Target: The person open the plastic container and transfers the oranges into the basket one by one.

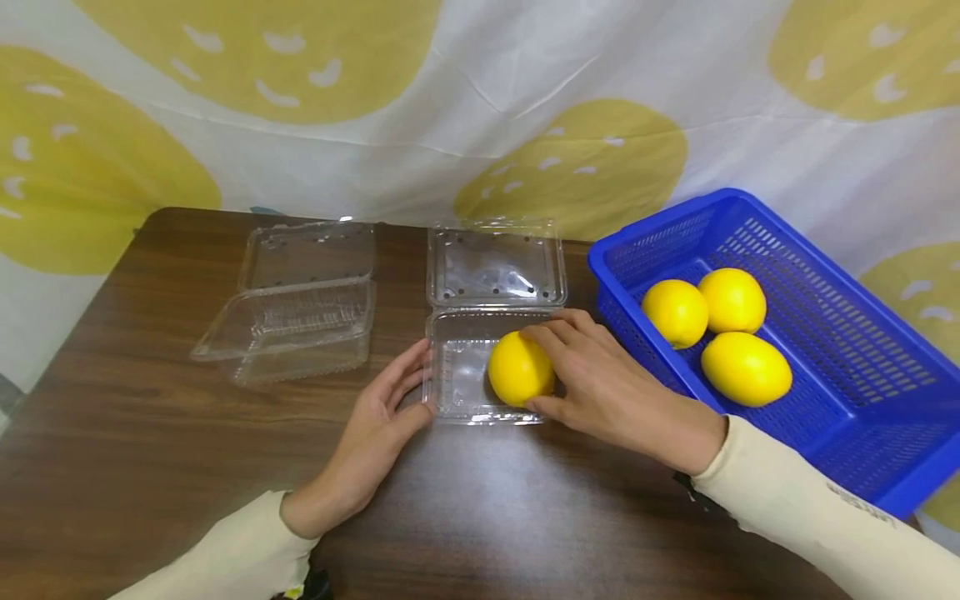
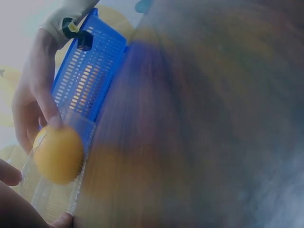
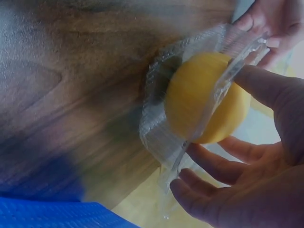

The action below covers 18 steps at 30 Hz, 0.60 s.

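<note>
My right hand (image 1: 600, 383) holds a yellow lemon (image 1: 519, 369) in the right part of an opened clear plastic clamshell box (image 1: 457, 400). In the right wrist view, its thumb and fingers are spread about the lemon (image 3: 199, 97) and overlap the box rim. My left hand (image 1: 382, 425) holds the left end of the same box, thumb near the front corner and fingers farther back along the side. The box's lid (image 1: 495, 267) lies folded back behind it. In the left wrist view, the lemon (image 2: 59, 154) shows inside the clear wall, with right fingertips on top.
A blue plastic basket (image 1: 847, 408) stands at the right with several lemons (image 1: 746, 369) inside. Another opened clear clamshell box (image 1: 300, 333) sits on the left of the brown wooden table (image 1: 150, 433). A lemon-print curtain (image 1: 495, 83) hangs behind the table.
</note>
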Each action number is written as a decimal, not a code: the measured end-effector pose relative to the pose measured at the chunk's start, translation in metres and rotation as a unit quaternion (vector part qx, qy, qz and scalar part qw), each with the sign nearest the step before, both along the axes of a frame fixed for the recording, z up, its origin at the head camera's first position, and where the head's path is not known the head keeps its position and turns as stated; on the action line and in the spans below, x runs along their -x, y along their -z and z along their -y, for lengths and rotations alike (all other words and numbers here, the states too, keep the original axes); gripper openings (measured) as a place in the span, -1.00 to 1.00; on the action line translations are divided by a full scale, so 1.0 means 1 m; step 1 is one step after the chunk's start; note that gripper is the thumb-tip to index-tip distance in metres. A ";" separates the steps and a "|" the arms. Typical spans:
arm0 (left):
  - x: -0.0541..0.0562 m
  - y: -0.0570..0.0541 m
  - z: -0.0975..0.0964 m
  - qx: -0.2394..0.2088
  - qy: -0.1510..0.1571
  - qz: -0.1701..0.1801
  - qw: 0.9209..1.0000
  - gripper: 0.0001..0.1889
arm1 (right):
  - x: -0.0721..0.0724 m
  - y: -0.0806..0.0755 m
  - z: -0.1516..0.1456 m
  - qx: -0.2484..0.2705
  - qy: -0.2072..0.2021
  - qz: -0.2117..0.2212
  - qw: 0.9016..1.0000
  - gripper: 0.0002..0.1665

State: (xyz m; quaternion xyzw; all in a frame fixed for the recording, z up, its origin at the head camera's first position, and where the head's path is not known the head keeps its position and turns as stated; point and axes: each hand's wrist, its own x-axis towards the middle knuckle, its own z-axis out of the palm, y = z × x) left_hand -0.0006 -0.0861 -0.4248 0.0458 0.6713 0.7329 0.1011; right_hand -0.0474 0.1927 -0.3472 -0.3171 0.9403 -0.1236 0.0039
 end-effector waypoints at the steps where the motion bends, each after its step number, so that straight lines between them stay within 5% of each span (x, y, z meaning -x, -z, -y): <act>1: 0.000 0.000 0.000 0.001 0.000 0.000 1.000 -0.16 | 0.000 0.000 0.001 0.002 0.002 0.001 1.000 -0.09; 18: 0.000 0.000 -0.001 0.016 -0.003 -0.005 1.000 -0.17 | 0.002 0.007 0.005 0.020 0.008 -0.034 0.999 -0.11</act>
